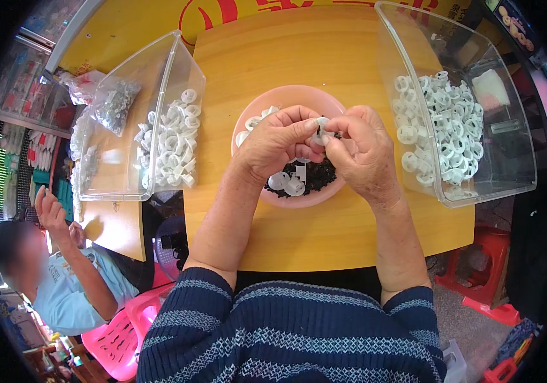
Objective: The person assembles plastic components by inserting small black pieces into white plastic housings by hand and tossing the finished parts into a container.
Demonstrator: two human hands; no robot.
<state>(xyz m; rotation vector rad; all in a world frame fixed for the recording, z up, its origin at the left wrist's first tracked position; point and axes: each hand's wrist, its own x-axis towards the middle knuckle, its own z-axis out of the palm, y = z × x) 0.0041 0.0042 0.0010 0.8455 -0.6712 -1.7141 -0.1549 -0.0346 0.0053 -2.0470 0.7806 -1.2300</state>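
Note:
Over a pink bowl, my left hand pinches a small white plastic part between thumb and fingers. My right hand is closed against the same part from the other side, its thumb and forefinger pressed to it. A dark spot shows at the part, but I cannot make out whether it is a separate piece. Inside the bowl, many small black pieces lie below my hands, with several white plastic parts on top of them. More white parts rest at the bowl's left side, partly hidden by my left hand.
Clear plastic bins stand on the wooden table: the left bin and right bin both hold many white parts. A bag of small grey pieces is at the left. Another person sits at the left, near a pink chair.

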